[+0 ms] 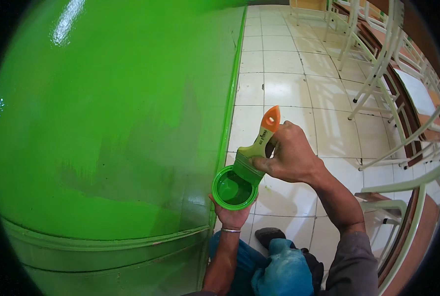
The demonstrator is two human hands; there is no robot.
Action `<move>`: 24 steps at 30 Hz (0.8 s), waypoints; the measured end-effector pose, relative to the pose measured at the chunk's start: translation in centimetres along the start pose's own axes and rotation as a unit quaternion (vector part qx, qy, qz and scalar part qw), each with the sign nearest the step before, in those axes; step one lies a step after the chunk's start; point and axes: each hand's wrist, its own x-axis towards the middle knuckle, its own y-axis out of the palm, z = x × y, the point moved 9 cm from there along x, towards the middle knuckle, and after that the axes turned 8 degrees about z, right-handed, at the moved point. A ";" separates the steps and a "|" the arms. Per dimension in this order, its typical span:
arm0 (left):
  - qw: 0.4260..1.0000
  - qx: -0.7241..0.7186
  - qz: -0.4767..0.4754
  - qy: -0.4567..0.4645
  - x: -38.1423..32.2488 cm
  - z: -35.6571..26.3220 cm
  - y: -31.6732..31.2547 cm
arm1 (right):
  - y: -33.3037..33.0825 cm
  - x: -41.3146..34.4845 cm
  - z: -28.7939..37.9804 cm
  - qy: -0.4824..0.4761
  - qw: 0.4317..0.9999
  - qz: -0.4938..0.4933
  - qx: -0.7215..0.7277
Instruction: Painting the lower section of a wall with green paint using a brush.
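My right hand (290, 155) grips a flat paintbrush (258, 144) by its pale handle with an orange tip, the thumb against the green-coated ferrule. The brush's bristle end is at the right rim of a round paint can (234, 188), whose rim and inside are coated green. From below, my left hand (234, 216) holds this can; most of its fingers are hidden beneath. Left of both hands is a wall panel (94, 92) with glossy bright green paint; a duller, greyish-green patch (142, 159) spreads over its lower middle and right.
A raised green trim strip (229, 122) edges the panel beside the tiled floor (286, 88). Green molding (105, 244) crosses the panel's lower part. Metal-framed chairs (386, 74) with wooden parts stand along the right, one chair (421, 222) near my right arm. Small green spots mark the floor.
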 end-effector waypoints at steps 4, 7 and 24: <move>1.000 0.029 0.007 0.000 -1.0 0.0 0.8 | -0.6 -2.1 -1.2 0.023 0.989 -0.064 0.134; 0.999 0.034 -0.014 0.003 -1.4 -0.4 0.1 | 0.6 -3.4 0.2 -0.110 0.965 -0.095 0.219; 0.999 -0.026 -0.013 -0.029 -0.7 -0.7 -1.5 | 5.8 -3.3 -8.8 -0.081 0.859 -0.021 0.505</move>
